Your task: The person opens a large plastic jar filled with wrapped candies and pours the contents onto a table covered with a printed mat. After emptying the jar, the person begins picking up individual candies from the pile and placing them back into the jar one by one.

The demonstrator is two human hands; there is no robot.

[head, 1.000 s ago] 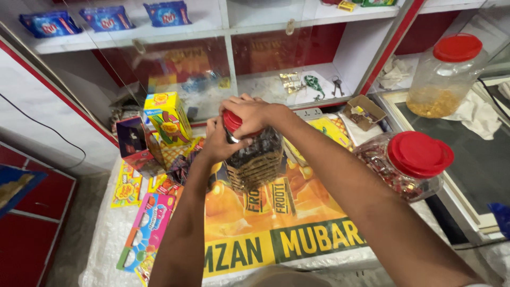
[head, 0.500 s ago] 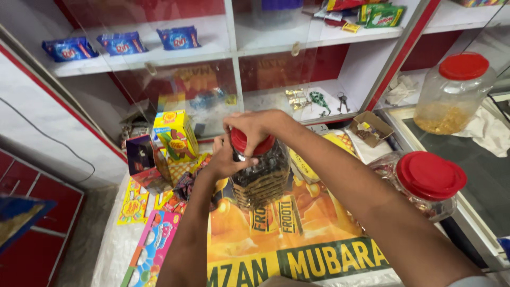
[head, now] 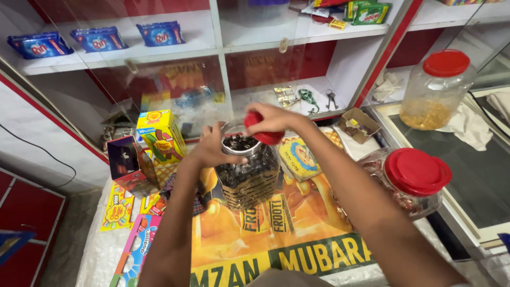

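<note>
Right hand point(head: 273, 121) grips the red lid point(head: 264, 133), lifted just off the jar's mouth. I see my left hand point(head: 212, 150) wrapped around the dark candy jar point(head: 247, 172) on the desk point(head: 297, 223).

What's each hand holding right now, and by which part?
The right hand holds the red lid from above, lifted off the jar's mouth. The left hand grips the clear jar of dark sweets at its neck.

Left hand point(head: 212, 150) around open jar point(head: 247, 172), right hand point(head: 272, 119) gripping red lid point(head: 264, 129), seemingly clear of rim.
</note>
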